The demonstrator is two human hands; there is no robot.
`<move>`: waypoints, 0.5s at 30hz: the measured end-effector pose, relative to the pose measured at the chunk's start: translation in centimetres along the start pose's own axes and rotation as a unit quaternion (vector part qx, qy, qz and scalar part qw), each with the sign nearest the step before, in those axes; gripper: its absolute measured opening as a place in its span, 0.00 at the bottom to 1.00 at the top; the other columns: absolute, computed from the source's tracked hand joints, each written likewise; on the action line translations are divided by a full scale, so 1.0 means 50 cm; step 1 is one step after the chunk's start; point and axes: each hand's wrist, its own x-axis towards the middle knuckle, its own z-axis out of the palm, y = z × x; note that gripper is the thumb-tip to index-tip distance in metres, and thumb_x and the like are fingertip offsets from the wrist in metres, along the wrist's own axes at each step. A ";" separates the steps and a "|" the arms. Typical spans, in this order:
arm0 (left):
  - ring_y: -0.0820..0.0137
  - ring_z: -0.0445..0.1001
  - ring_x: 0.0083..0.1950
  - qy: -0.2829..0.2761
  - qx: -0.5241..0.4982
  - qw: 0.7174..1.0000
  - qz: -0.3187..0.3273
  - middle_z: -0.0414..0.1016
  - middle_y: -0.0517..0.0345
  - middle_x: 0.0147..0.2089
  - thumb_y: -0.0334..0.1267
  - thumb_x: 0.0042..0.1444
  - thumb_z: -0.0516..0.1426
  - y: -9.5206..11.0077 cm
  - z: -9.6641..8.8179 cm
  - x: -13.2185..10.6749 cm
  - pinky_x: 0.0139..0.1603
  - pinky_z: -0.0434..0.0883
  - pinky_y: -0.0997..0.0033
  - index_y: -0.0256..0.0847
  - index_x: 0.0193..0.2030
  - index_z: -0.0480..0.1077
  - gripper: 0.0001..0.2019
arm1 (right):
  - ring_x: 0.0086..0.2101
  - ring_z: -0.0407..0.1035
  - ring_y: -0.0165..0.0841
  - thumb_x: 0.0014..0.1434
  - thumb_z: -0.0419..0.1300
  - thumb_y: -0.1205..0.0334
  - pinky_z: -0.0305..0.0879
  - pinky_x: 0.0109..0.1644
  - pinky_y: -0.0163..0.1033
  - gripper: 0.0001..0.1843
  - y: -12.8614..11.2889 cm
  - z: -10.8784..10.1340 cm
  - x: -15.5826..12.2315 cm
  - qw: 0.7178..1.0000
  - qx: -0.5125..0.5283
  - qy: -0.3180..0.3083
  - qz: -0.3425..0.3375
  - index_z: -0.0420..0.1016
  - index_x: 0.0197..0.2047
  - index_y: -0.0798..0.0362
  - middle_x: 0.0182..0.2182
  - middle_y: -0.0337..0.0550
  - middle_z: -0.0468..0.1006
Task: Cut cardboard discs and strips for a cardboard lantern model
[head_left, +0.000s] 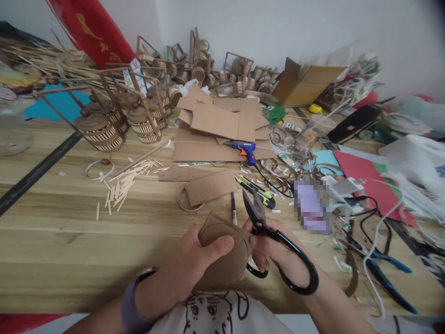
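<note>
My left hand (194, 262) grips a piece of brown cardboard (225, 260) near the table's front edge, thumb lying on its face. The piece has a rounded outline, with a curved strip partly cut along its upper edge. My right hand (274, 253) has its fingers through the handles of black scissors (259, 215), whose blades point up and away from me. Its fingertips also touch the right edge of the cardboard. Just beyond lie a flat cardboard piece (219, 185) with a ring (187, 202) on it, a yellow-black utility knife (259, 192) and a dark pen (233, 208).
A blue glue gun (245, 150) rests by stacked cardboard (222, 120). Small wooden sticks (121, 185) lie left, below slatted bucket models (100, 130). At right are a purple phone-like object (313, 208), a white cable (368, 260) and blue-handled pliers (385, 278).
</note>
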 end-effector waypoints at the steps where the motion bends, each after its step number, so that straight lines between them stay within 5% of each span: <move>1: 0.58 0.82 0.43 -0.012 -0.017 1.000 -0.008 0.84 0.54 0.40 0.52 0.46 0.71 0.000 0.002 0.000 0.44 0.78 0.61 0.41 0.44 0.77 0.22 | 0.15 0.59 0.27 0.55 0.62 0.53 0.59 0.21 0.32 0.13 0.005 -0.002 0.001 1.000 0.013 -0.006 -0.001 0.66 0.38 0.50 0.14 0.27 0.65; 7: 0.64 0.78 0.28 -0.057 -0.111 0.991 -0.058 0.81 0.59 0.31 0.52 0.40 0.73 0.002 0.009 -0.001 0.29 0.78 0.64 0.40 0.45 0.74 0.28 | 0.14 0.56 0.26 0.54 0.67 0.46 0.59 0.19 0.32 0.19 0.028 -0.005 0.023 0.995 0.084 -0.052 0.007 0.67 0.36 0.50 0.13 0.25 0.61; 15: 0.54 0.82 0.44 0.084 -0.023 0.996 0.037 0.84 0.46 0.44 0.53 0.49 0.69 0.003 -0.004 0.012 0.44 0.77 0.61 0.37 0.48 0.77 0.25 | 0.17 0.58 0.25 0.62 0.56 0.31 0.56 0.21 0.31 0.31 -0.019 -0.026 -0.014 0.992 -0.124 0.008 -0.036 0.71 0.35 0.54 0.17 0.31 0.63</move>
